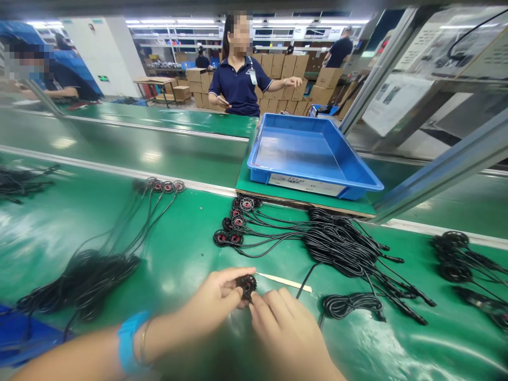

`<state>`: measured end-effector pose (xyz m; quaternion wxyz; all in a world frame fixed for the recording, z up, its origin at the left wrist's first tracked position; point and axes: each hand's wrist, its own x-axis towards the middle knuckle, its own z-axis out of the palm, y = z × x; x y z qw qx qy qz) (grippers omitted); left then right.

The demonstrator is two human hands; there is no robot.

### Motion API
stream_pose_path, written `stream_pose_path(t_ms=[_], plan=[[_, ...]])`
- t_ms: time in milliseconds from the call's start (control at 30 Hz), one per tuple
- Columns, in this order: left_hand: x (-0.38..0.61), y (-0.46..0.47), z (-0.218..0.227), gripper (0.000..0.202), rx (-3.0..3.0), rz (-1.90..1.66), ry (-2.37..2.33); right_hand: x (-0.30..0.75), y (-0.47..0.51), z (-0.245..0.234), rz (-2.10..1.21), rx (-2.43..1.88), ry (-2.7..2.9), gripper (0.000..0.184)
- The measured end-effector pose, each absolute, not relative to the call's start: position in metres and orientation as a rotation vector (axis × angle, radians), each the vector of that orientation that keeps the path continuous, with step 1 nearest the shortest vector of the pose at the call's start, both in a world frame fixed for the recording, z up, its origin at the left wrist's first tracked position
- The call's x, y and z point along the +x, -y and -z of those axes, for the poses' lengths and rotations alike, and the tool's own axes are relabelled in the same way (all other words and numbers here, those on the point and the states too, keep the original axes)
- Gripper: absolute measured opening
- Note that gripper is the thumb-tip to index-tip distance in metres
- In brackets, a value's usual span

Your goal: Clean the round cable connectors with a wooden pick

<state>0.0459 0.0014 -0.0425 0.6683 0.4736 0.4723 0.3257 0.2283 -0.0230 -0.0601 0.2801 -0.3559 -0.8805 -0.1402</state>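
Note:
My left hand (pixel 216 301) pinches a small round black part with red inside (pixel 247 286) between thumb and fingers, just above the green belt. My right hand (pixel 283 325) is curled next to it, fingertips touching the same part. A black cable (pixel 307 278) runs from the part to a coil (pixel 349 306) at the right. A thin pale stick (pixel 283 281) lies on the belt just behind my fingers. Beyond it lie several more round parts (pixel 236 225) with their cables bundled (pixel 341 243).
An empty blue tray (pixel 317 185) sits on a green board behind the belt. Other cable bundles lie at the left (pixel 87 275), far left (pixel 19 182) and right (pixel 464 259). A person in a dark shirt (pixel 238 84) stands across the line. A metal frame post (pixel 440 169) slants at right.

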Motion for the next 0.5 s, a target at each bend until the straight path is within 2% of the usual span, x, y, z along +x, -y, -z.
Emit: stream_pose_path(t_ms=[267, 500], plan=[[0.0465, -0.0016, 0.0461, 0.040, 1.006, -0.769, -1.043, 0.2300, 0.0231, 0.0635, 0.376, -0.961, 2.398, 0.014], [0.0450, -0.0002, 0.0500, 0.044, 1.004, -0.763, -1.011, 0.2257, 0.0201, 0.0637, 0.339, -0.974, 2.416, 0.024]])
